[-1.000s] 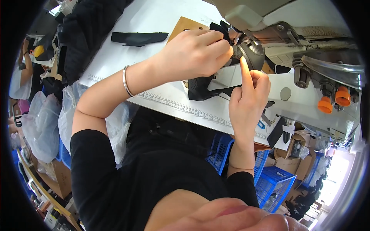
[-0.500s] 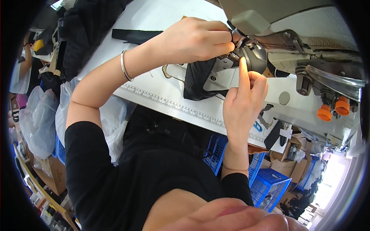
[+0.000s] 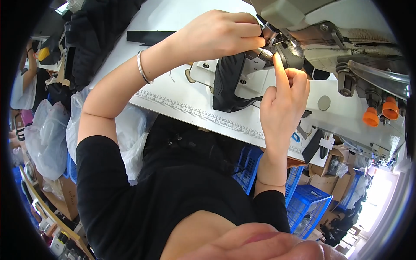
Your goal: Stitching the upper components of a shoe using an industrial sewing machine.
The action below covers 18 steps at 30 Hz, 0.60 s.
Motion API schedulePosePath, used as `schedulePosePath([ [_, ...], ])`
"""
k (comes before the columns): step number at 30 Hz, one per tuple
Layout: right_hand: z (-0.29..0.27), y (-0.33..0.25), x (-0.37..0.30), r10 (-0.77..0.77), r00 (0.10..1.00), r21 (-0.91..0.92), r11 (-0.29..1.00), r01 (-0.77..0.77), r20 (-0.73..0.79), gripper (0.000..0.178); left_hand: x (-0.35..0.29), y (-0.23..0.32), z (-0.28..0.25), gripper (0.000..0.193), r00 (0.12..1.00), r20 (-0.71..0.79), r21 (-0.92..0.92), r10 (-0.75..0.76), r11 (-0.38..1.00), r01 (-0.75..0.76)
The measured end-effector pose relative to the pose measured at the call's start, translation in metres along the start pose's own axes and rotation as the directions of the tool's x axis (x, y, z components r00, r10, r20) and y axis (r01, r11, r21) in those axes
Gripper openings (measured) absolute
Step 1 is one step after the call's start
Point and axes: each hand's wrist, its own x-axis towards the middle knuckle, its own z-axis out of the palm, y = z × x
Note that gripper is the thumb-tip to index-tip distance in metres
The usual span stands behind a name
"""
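Observation:
A sewing machine [image 3: 281, 15] leans in at the upper right. Under its head lies a dark, finely textured work piece [image 3: 294, 55], curved like part of a shoe upper. My left hand [image 3: 227, 34] is closed with its fingertips pinched together beside the needle area; what they grip is hidden. My right hand [image 3: 284, 102] stretches its index finger onto the near side of the textured piece, its other fingers curled and no held thing showing. A black perforated piece [image 3: 226, 82] hangs over the machine's white bed below my left hand.
A ruler scale [image 3: 186, 107] runs along the white table's near edge. A black strip [image 3: 149, 37] lies at its far left. Orange knobs [image 3: 371, 117] jut from the machine at right. Blue crates [image 3: 307, 206] stand below right; plastic bags [image 3: 45, 138] hang at left.
My view has shifted slightly, so most things sit a little differently in the picture. The left fingers stay by the needle area; the right index finger still touches the textured piece.

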Motion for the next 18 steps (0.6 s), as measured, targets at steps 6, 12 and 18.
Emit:
schedulePosePath([
  [6, 0.000, -0.007, -0.002, 0.013, 1.000, -0.033, 0.999, -0.013, -0.001, 0.057, -0.002, -0.001, -0.009, 0.030, 0.996, 0.085, -0.103, -0.012, 0.994, 0.021],
  [12, 0.003, -0.011, -0.001, -0.003, 1.000, -0.088, 0.996, 0.001, -0.027, 0.055, -0.003, -0.014, -0.005, 0.034, 0.995, 0.093, -0.135, 0.028, 0.991, -0.015],
  [18, 0.001, -0.008, 0.001, 0.027, 1.000, -0.094, 0.995, -0.028, -0.005, 0.054, -0.014, -0.017, 0.005, 0.029, 0.856, 0.277, -0.539, -0.436, 0.667, 0.514],
])
